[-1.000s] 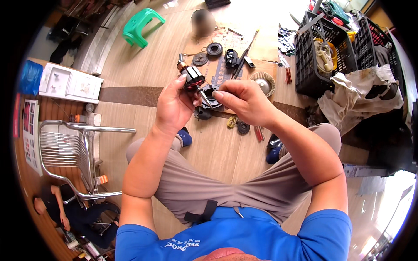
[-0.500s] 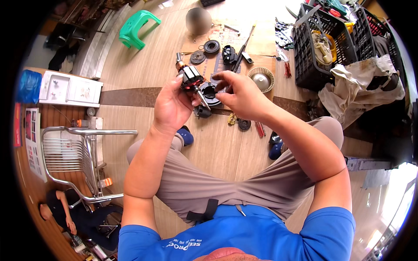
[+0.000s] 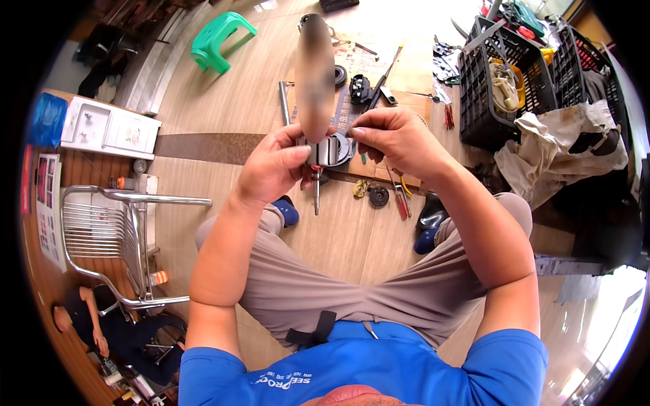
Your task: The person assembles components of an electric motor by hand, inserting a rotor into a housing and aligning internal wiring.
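My left hand is closed around a motor armature, with its steel shaft pointing down toward me. A blurred patch hides the armature's upper end. Just to the right, my right hand has thumb and forefinger pinched together beside the armature; whatever they hold, if anything, is too small to make out. Behind the armature lies a round motor housing, partly covered. Nearer me on the floor are a yellowish part, a black disc and red-handled tools.
A sheet of cardboard bears a black plastic part and other pieces. Black crates with a draped cloth stand at right. At left are a green stool, a metal chair and another person.
The armature has turned from a slant to nearly upright, its shaft now pointing toward me. My right hand has shifted slightly right, its fingertips still close to the armature.
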